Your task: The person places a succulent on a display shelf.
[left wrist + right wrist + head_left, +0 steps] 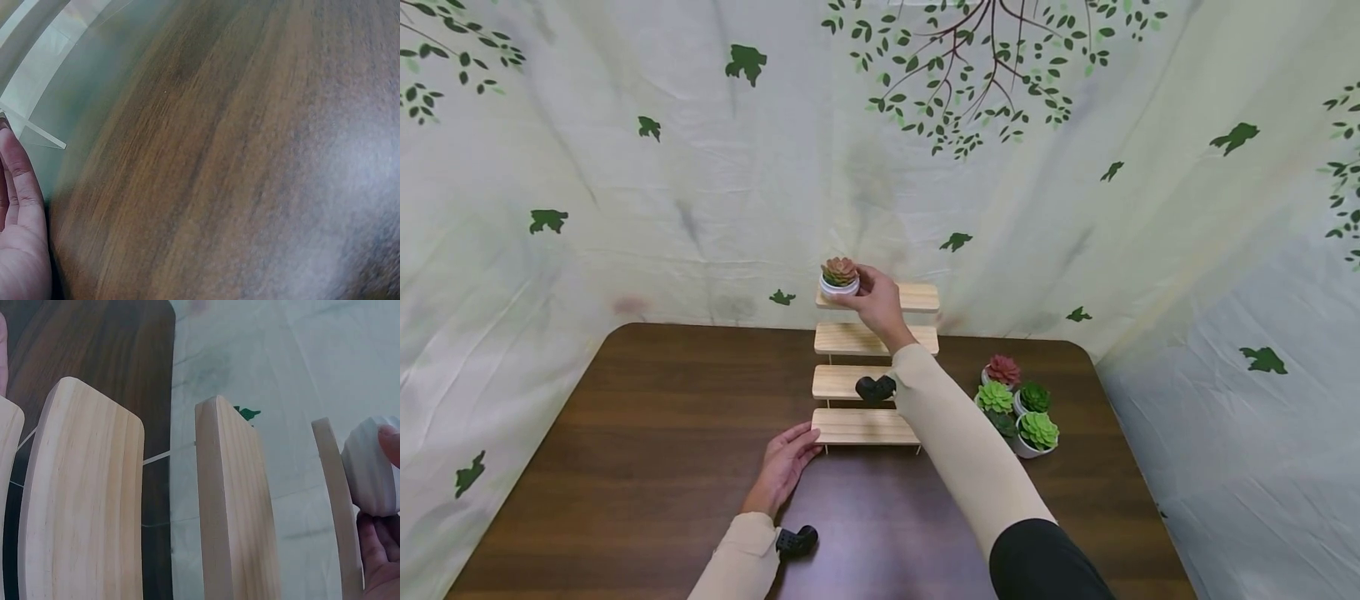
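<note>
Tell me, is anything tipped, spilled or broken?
Nothing stands out. The wooden stand is upright, the right hand holds a potted succulent at the top shelf, and the other succulents stand grouped on the table.

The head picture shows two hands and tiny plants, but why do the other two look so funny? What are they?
There's no robot here, just a person's two bare hands. A camera on the head looks down, making the big picture. The other two come from cameras on each wrist, so things look close and tilted: one is mostly brown table, the other shows wooden boards.

On the table is a stand with four boards, like steps. More potted plants are grouped to its right. The right hand holds a small potted plant at the top board's left end. The left hand touches the lowest board's left end.
</note>
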{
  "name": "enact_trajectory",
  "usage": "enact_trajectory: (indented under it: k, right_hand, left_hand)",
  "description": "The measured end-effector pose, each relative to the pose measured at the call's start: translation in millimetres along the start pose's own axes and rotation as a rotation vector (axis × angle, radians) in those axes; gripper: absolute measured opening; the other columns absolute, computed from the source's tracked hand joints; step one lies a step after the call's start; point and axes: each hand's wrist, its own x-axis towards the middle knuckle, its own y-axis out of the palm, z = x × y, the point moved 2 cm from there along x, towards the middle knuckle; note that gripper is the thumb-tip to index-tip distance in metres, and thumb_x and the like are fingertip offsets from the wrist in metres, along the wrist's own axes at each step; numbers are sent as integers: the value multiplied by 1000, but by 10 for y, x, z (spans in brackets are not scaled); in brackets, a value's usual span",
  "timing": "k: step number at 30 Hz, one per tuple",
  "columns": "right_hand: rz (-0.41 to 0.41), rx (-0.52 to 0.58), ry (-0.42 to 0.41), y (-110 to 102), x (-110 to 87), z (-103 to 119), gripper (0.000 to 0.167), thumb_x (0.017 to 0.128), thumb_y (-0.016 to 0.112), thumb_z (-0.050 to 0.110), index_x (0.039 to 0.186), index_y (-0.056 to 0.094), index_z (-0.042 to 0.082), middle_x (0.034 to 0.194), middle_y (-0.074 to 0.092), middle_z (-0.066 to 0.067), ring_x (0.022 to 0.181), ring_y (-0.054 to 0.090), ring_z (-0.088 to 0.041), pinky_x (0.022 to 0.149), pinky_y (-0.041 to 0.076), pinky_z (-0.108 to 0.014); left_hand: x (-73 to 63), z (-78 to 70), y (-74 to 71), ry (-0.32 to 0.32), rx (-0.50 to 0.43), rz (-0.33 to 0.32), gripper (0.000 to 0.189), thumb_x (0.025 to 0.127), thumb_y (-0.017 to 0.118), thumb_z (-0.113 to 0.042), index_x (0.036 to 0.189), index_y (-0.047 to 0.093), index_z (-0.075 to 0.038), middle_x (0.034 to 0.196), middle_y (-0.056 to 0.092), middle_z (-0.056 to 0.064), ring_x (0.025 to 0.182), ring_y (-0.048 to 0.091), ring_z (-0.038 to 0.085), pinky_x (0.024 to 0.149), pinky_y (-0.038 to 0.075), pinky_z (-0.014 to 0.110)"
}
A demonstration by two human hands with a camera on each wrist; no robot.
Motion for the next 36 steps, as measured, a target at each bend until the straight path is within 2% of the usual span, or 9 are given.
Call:
enact_trajectory:
  k: [8,11,14,17,20,23,26,30,36]
  right_hand:
    - [-14,-35,-10,-7,-14,-12,64,81,77,5,137,47,1,134,54,-16,120,56,-24,93,50,-23]
    - [-10,-40,-7,-28,-32,-26,65,82,77,7,139,46,2,136,53,-15,122,54,-24,95,49,-23]
    - [-13,-37,-5,-76,-59,-50,67,82,77,10,140,44,3,137,52,-14,123,53,-24,98,47,-24]
    - [-27,-21,-10,-148,-94,-75,69,82,78,12,141,43,2,138,51,-14,125,51,-24,102,45,-27]
    - [-46,-14,-20,-226,-131,-100,70,81,78,11,141,43,2,139,49,-16,126,50,-25,105,42,-28]
    - [-54,-11,-23,-287,-167,-125,69,82,77,9,141,43,2,140,48,-17,125,49,-26,104,43,-28]
    - [-66,-16,-15,-345,-203,-142,68,82,77,10,142,44,4,138,49,-16,124,50,-24,103,44,-27]
    - [-99,-14,-20,-468,-271,-161,66,83,77,9,140,46,3,134,52,-12,122,52,-25,100,46,-28]
    - [-133,31,-78,-724,-388,-209,61,82,76,5,136,49,-1,130,53,-17,117,55,-29,99,48,-33]
  left_hand:
    - [7,29,8,-16,13,-5,14,90,60,5,104,61,3,87,67,3,76,65,12,75,57,25]
    - [-3,40,3,26,17,41,15,88,65,1,103,63,2,88,67,3,76,65,11,75,57,24]
    - [-36,37,4,86,-11,128,18,85,72,-6,100,66,0,90,68,3,78,66,11,74,57,23]
    - [-54,36,11,110,-6,157,22,82,77,-12,99,67,-2,90,68,2,79,66,10,73,57,23]
    - [-39,42,13,74,18,106,23,84,73,-7,103,65,1,90,68,2,79,66,11,75,56,24]
    - [-7,44,9,17,40,17,19,88,65,1,106,62,4,89,67,2,78,65,11,76,56,25]
    - [12,29,3,-14,34,-22,15,91,59,5,106,62,3,88,66,3,77,65,12,76,56,25]
    - [2,9,6,-25,17,-21,13,91,58,6,103,63,1,87,66,2,76,65,11,76,56,25]
    - [-1,2,8,-19,20,-6,12,91,59,5,98,66,-2,88,67,2,78,65,12,76,56,25]
